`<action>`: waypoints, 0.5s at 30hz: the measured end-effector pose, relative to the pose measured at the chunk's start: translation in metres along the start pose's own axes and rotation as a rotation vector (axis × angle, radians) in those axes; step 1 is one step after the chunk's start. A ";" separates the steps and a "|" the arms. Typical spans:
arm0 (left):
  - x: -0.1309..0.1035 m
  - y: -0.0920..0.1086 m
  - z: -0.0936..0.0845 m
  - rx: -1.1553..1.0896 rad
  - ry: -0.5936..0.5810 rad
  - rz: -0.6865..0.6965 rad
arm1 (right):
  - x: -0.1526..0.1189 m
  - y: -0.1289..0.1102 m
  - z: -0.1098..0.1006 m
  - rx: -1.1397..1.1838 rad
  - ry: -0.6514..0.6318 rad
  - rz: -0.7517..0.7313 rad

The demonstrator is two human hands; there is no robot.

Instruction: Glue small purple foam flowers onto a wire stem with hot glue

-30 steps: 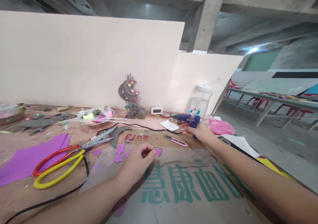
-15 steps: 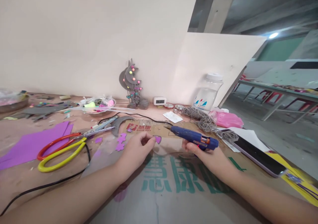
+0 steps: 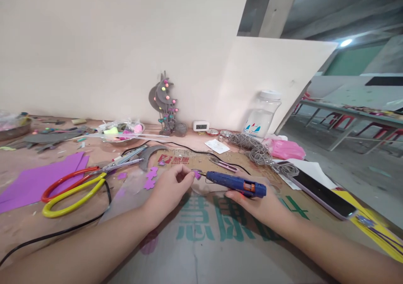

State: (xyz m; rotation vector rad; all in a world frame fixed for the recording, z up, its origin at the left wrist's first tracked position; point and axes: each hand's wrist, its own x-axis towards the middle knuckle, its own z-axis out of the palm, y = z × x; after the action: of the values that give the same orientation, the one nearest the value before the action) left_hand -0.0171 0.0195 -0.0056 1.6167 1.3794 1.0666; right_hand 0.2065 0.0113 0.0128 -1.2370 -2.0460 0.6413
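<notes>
My left hand (image 3: 170, 189) pinches a small purple foam piece (image 3: 197, 174) with a grey edge between thumb and fingertips. My right hand (image 3: 252, 202) is wrapped round a blue hot glue gun (image 3: 236, 183), which points left. Its metal nozzle (image 3: 203, 173) is at the foam piece; whether they touch I cannot tell. Both hands are above a cardboard sheet (image 3: 201, 250) printed with green characters. Left of my left hand lie purple flower cut-outs (image 3: 151, 178) and a grey crescent (image 3: 149, 157).
Scissors (image 3: 75, 187) with red and yellow handles lie at left beside purple sheets (image 3: 44, 181). A decorated grey moon ornament (image 3: 163, 103) stands by the wall. Grey yarn (image 3: 252, 147), a water bottle (image 3: 260, 114) and a phone (image 3: 317, 191) are at right. A black cord (image 3: 59, 235) crosses the table.
My right hand has brought the glue gun left and slightly down, so its nozzle is now at the purple piece. My left hand keeps its pinch. A pink-purple tool shows behind the gun.
</notes>
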 end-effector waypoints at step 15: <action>-0.001 0.003 0.001 0.032 0.005 0.026 | 0.000 0.007 0.002 -0.038 -0.010 -0.021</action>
State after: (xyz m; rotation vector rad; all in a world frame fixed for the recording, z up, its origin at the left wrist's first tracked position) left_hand -0.0156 0.0183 -0.0032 1.6597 1.3888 1.0699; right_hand 0.2090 0.0142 0.0069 -1.2342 -2.0855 0.6019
